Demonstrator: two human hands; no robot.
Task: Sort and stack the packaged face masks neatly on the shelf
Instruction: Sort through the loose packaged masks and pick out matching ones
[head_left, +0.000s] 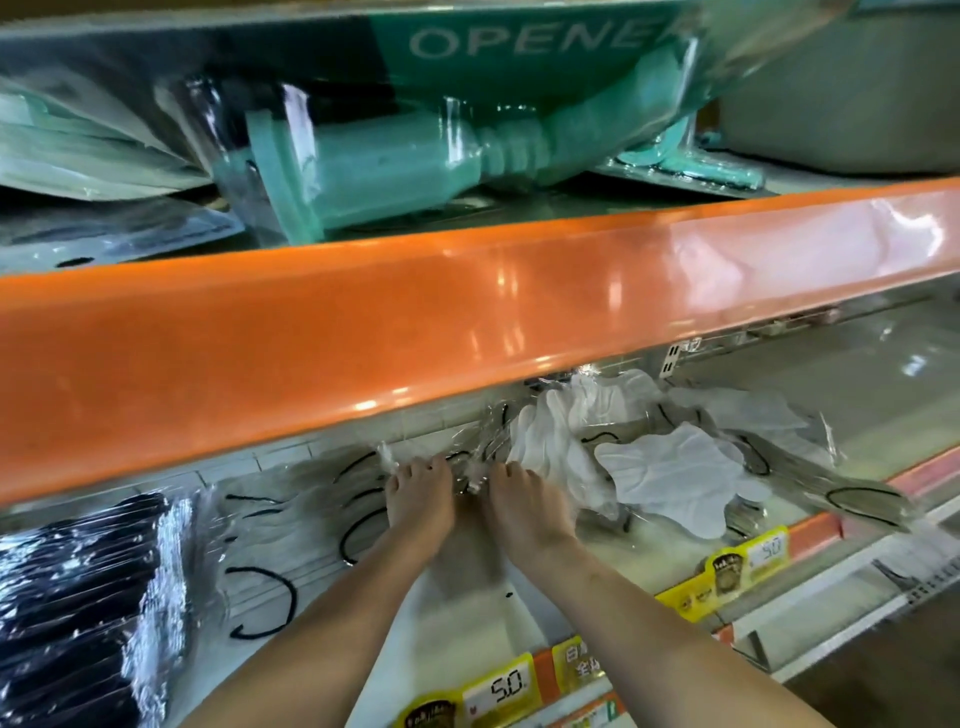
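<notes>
Both of my hands reach side by side into the lower shelf (467, 629). My left hand (418, 499) and my right hand (522, 504) pinch crinkled clear plastic wrapping (470, 470) of a mask pack between them. Loose white masks in clear bags (670, 475) lie scattered to the right, some overlapping and tilted. To the left lies a flat pile of white masks with black ear loops (291, 561). At the far left sits a wrapped bundle of black masks (78, 608).
An orange shelf edge (467, 322) crosses just above my hands and hides the back of the lower shelf. Teal packaged goods (374, 171) fill the upper shelf. Yellow price tags (498, 691) line the front rail.
</notes>
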